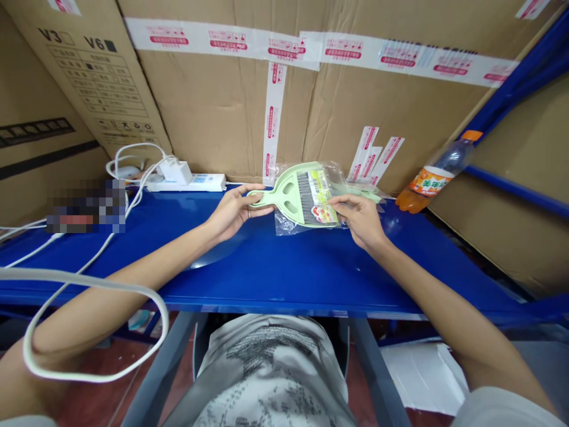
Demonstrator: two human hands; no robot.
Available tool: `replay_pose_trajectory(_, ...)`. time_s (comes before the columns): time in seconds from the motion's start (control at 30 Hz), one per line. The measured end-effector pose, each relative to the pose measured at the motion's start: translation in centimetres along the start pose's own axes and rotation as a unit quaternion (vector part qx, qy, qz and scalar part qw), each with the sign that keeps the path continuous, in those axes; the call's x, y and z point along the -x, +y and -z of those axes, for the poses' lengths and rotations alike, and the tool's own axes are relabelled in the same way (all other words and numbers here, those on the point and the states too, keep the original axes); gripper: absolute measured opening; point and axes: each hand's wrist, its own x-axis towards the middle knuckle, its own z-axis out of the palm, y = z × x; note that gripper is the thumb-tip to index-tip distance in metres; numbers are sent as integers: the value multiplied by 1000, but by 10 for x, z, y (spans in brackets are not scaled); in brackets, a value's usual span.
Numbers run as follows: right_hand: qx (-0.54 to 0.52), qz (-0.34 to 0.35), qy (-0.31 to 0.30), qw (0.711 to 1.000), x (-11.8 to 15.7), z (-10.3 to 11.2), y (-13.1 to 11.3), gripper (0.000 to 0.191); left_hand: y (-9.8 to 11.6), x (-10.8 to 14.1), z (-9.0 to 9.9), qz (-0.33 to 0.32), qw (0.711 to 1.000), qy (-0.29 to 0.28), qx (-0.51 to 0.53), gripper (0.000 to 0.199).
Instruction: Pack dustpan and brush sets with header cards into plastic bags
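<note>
While two bare hands work near the back of a blue, smooth-topped table (275,273), one pale-green plastic dustpan (296,197) lies between them, paired with one grey-bristled brush (306,201) whose green handle extends past the right hand (359,218). One crinkled, clear plastic bag (284,225) shows around the set, and a printed yellow-and-white paper card (320,193) covers part of the bristles. The left hand (235,209) grips the dustpan's handle, thumb above and fingers beneath. The right hand's fingertips touch the card's right side; whether they pinch it cannot be told. Nor can it be told whether the set rests on the table or is held just above it.

Counted around them are one orange-capped clear bottle (438,172) of orange drink, leaning at the right against a blue metal frame (502,184), and one long white power strip (207,182) at the back left.

Behind the dustpan, a tall brown cardboard wall (213,118) stands close, leaving little room. In front, a broad stretch of blue surface runs to the straight near edge. At the left, a looped white cable (164,320) crosses the person's forearm and that edge.
</note>
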Motion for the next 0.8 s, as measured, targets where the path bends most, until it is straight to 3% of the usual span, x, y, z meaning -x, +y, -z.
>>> replay_pose_trajectory(0.13, 8, -11, 18, 1000, -15, 17, -14, 15, 3, 4, 0, -1, 997, -74, 22, 21)
replay_pose_trajectory(0.23, 26, -9, 71, 997, -48, 51, -42, 19, 5, 4, 3, -2, 992, -123, 25, 30)
replay_pose_trajectory(0.3, 68, -13, 114, 991, -79, 78, -59, 25, 4, 1, 6, 0, 992, -124, 12, 34)
replay_pose_trajectory(0.4, 169, -44, 108, 979, -124, 114, -69, 29, 0, -3, 10, 8, 994, -109, -7, 36)
replay_pose_trajectory(0.57, 239, -101, 79, 962, -160, 139, -45, 27, -5, -4, 10, 13, 994, -107, -17, 36)
replay_pose_trajectory(0.7, 290, -96, 42, 951, -168, 138, -21, 21, -6, -2, 9, 26, 994, -105, -26, 35)
replay_pose_trajectory(0.8, 340, -52, 29, 938, -173, 131, -10, 13, -8, -2, 9, 31, 994, -101, -36, 34)
